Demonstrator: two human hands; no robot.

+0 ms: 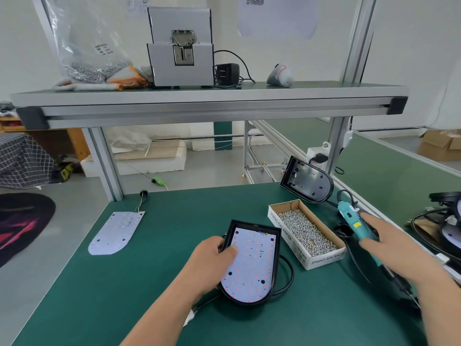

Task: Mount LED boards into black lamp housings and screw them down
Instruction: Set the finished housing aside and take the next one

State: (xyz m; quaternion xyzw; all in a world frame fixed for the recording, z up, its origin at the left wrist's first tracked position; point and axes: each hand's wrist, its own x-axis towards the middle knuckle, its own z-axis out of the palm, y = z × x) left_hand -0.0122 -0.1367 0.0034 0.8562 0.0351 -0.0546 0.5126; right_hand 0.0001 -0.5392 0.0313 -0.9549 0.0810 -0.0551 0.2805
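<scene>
A black lamp housing (274,260) lies on the green table (149,283) with a white LED board (252,268) seated inside it. My left hand (212,260) grips the housing's left rim, thumb pressing on the board. My right hand (389,238) hovers with straight fingers over a teal electric screwdriver (351,222) lying at the right; whether it touches the tool is unclear. A second LED board (114,233) with wires lies loose at the left. An empty black housing (308,179) leans at the back right.
A cardboard box of screws (305,232) sits between the housing and the screwdriver. The housing's black cable (287,283) loops at its right. An upper shelf (212,106) carries a grey screw feeder (180,46) and a bag. More black lamp parts (446,221) lie at the far right.
</scene>
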